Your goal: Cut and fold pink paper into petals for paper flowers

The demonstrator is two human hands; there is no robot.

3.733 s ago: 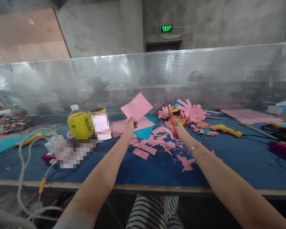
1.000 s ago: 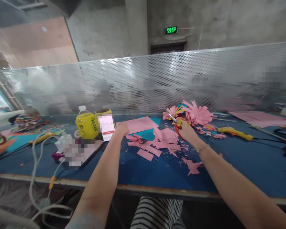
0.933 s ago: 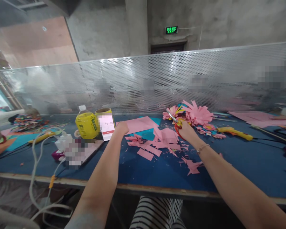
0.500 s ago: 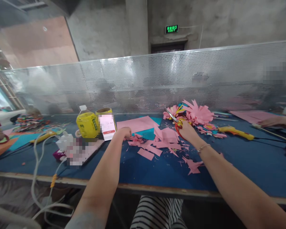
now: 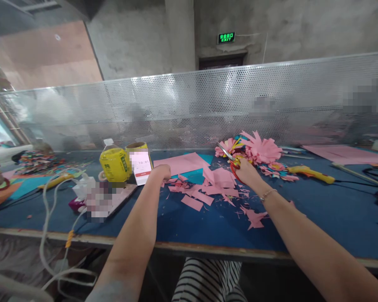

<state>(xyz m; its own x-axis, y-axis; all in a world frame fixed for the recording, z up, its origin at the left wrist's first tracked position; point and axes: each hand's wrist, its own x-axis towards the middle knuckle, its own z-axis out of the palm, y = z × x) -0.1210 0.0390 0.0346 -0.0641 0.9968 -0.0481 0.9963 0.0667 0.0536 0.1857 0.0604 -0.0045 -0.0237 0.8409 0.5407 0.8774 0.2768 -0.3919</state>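
On a blue worktable [image 5: 208,233], in the head view, a large pink sheet [image 5: 184,162] lies flat, straight ahead of the person and toward the far side. Its long axis runs roughly left to right, the right end slanting a little away. The left hand [image 5: 162,171] is much the nearer one, at the sheet's left end and near edge, so the paper extends beyond it and to its right. Its fingers are curled under, out of sight; whether they touch or pinch any paper, I cannot tell. The right hand [image 5: 243,167], well to the right of the sheet, is closed around red-handled scissors [image 5: 226,152], blades angled away and leftward, near a pink paper flower [image 5: 263,148]. Between the hands, a blue sheet [image 5: 193,176] shows below the pink one, with pink scraps [image 5: 192,203] scattered closer to the person.
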